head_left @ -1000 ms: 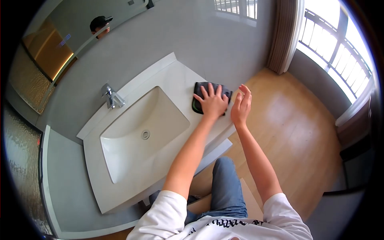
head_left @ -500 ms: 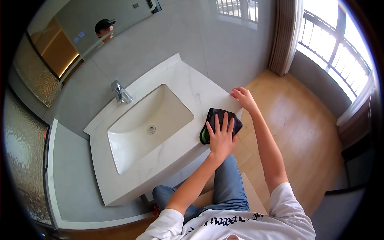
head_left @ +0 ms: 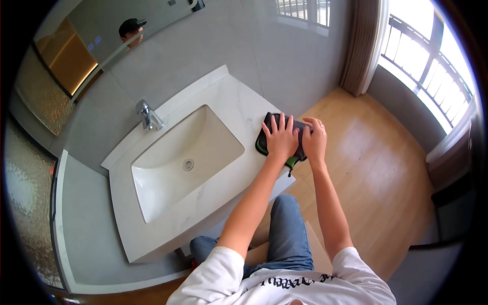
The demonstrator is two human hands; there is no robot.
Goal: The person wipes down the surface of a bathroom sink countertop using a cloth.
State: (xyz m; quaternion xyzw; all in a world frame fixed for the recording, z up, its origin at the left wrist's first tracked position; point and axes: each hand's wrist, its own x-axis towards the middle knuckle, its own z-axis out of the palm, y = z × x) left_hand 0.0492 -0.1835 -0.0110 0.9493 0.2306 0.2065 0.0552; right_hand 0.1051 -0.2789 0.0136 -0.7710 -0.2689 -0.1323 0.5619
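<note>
A dark cloth (head_left: 262,142) with a green edge lies folded at the right end of the white marbled countertop (head_left: 236,101). Spread flat on top of it is my left hand (head_left: 282,140), its fingers apart. My right hand (head_left: 314,141) rests at the cloth's right side, with its fingers bent over that edge beside the counter's end. A corner of the cloth with a small loop hangs at the counter's front edge, below my hands.
Left of the cloth is a white basin (head_left: 208,147) with a chrome faucet (head_left: 149,116) behind it. A mirror (head_left: 109,25) hangs on the grey wall. On the right are a wooden floor (head_left: 366,168), a curtain (head_left: 360,48) and a railed window.
Compared with half a second ago, the cloth and my left hand have moved back, away from the counter's front edge. My right hand has come down onto the cloth's right side.
</note>
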